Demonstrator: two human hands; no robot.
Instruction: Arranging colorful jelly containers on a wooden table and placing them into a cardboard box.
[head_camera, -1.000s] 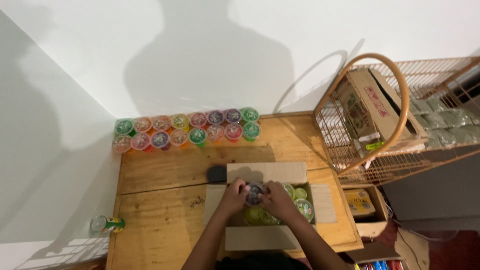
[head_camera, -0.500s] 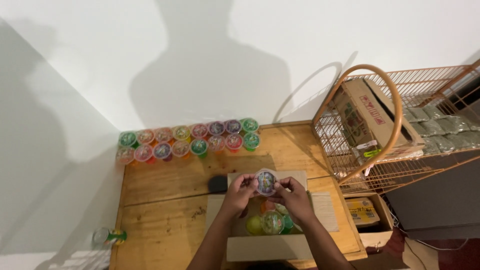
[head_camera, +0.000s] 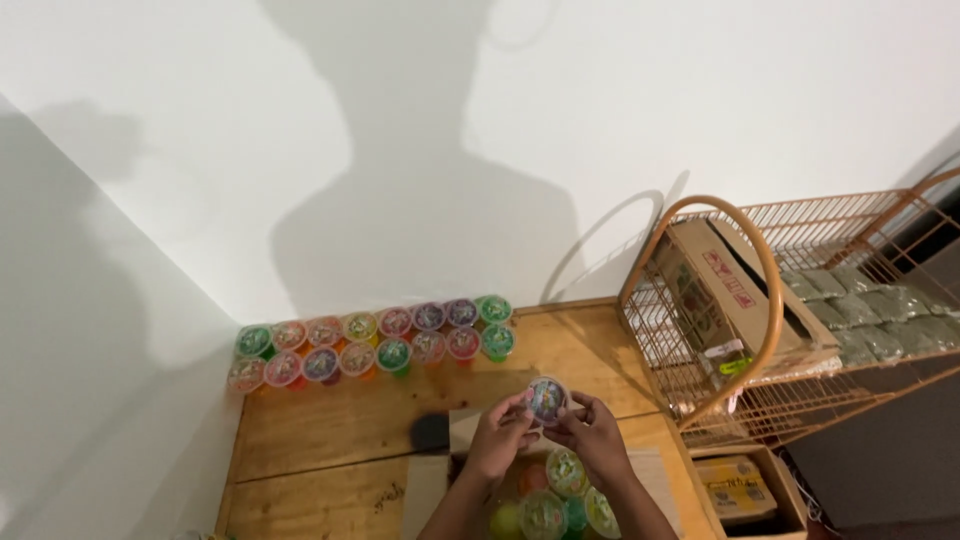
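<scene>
both the left hand (head_camera: 497, 440) and right hand (head_camera: 592, 436) are pinching a small round clear plastic jelly cup (head_camera: 547, 400) with narrowed fingertips, holding its colourful foil lid up above the open cardboard box (head_camera: 432, 485) on the wooden table (head_camera: 330, 430).

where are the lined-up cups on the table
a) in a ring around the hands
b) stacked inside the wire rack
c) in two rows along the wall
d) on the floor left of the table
c: the cups stand in two rows at the far edge of the table against the wall, apart from both hands.
</scene>
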